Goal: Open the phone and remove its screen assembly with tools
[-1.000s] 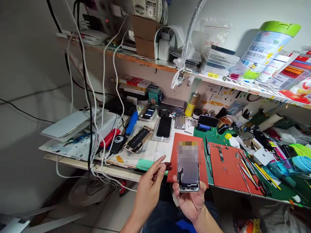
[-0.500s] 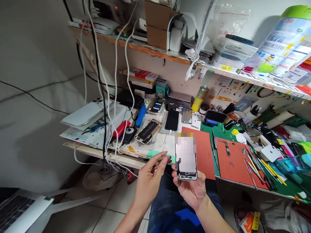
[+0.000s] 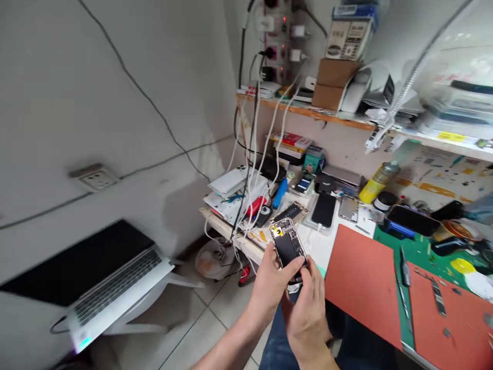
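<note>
Opened phone, interior showing, held over the bench near its front edge, just left of a red mat. Left hand curled around its side; right hand gripping its lower end.

The right hand covers the lower end of the phone, so that end is hidden. At the desk's front right corner, the picture's edges cut off the red mat (its small parts are too small to tell), and the clear boxes on the shelf run off blurred at the right edge.
</note>
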Action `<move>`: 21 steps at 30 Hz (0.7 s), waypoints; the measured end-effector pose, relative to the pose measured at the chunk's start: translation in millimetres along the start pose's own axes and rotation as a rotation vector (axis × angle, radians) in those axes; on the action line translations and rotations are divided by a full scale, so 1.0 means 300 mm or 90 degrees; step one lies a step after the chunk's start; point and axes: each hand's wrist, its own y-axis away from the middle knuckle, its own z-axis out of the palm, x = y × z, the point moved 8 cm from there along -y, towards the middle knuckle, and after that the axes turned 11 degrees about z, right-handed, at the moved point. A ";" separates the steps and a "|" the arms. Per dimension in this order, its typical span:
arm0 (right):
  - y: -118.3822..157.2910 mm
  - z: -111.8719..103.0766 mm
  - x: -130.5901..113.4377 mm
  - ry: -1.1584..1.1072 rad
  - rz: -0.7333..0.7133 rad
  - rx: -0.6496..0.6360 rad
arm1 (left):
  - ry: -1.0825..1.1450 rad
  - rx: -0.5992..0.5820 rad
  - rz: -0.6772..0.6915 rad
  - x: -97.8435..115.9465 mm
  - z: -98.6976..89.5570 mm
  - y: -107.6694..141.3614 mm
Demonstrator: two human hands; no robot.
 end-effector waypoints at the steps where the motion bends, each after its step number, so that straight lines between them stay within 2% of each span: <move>1: 0.011 0.026 -0.002 -0.012 -0.011 -0.025 | 0.013 0.016 -0.021 -0.002 -0.017 -0.009; 5: 0.058 0.110 -0.018 -0.068 -0.054 -0.126 | 0.064 0.077 -0.075 -0.021 -0.089 -0.040; 8: 0.039 0.107 -0.056 -0.144 -0.056 -0.167 | 0.065 0.101 -0.086 -0.014 -0.146 -0.057; 10: -0.029 0.094 -0.126 -0.177 -0.087 -0.213 | 0.067 0.110 -0.094 0.013 -0.195 -0.063; 12: -0.149 0.104 -0.234 -0.157 -0.152 -0.258 | 0.053 0.128 -0.077 0.069 -0.266 -0.065; 13: -0.224 0.130 -0.299 -0.104 -0.198 -0.274 | 0.034 0.142 -0.055 0.106 -0.310 -0.063; 14: -0.300 0.182 -0.366 -0.010 -0.255 -0.295 | 0.009 0.156 -0.029 0.145 -0.357 -0.058; 16: -0.415 0.386 -0.470 0.294 -0.403 -0.429 | -0.063 0.176 -0.004 0.201 -0.448 -0.037; 19: -0.552 0.688 -0.590 0.395 -0.523 -0.548 | -0.178 0.174 -0.002 0.221 -0.553 0.009; 21: -0.592 0.876 -0.614 0.461 -0.573 -0.598 | -0.250 0.167 -0.007 0.198 -0.604 0.042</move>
